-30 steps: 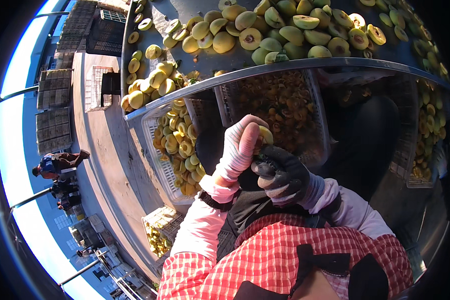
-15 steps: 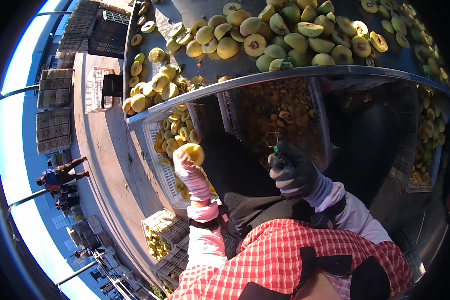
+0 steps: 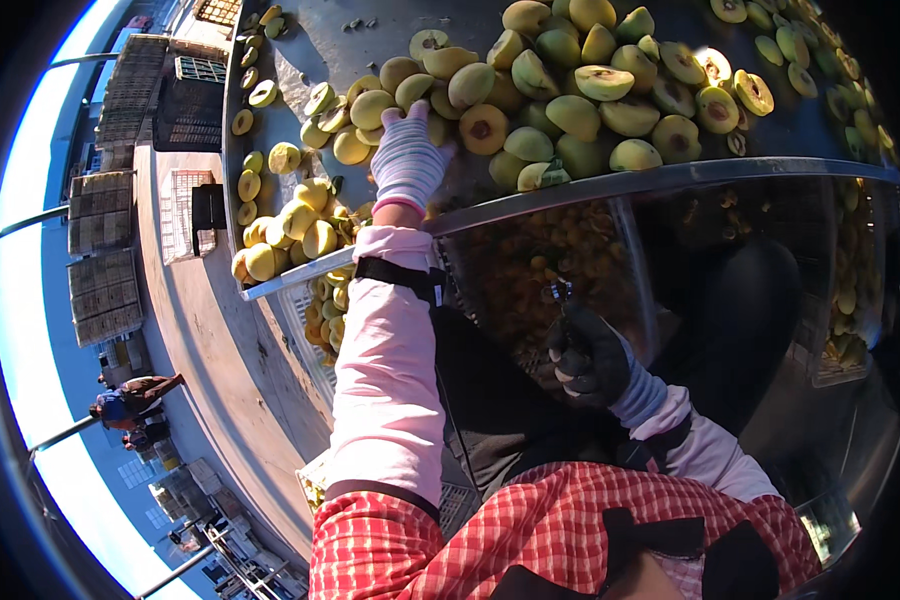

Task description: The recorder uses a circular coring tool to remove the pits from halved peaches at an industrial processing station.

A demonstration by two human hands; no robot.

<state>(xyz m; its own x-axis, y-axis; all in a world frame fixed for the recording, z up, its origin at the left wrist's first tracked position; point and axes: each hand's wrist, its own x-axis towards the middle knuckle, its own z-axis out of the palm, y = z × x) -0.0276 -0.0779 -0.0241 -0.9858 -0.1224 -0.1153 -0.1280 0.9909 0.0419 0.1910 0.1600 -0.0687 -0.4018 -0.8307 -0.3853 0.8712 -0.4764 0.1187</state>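
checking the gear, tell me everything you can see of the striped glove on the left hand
The striped glove on the left hand looks like knit fabric, pale with greyish bands, pinkish at the fingers. Its back faces the camera, fingers pointing away over the metal table, among halved stone fruit; whether they grip any is unclear.

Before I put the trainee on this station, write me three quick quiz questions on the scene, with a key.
1. True or false: the left hand has its fingers at the fruit halves on the table.
2. Pick one. The right hand holds:
A) a fruit half
B) a small tool with a metal end
C) a bottle
3. Fill in: the dark glove is on the person's ____ hand.

Key: 1. True. 2. B. 3. Right.
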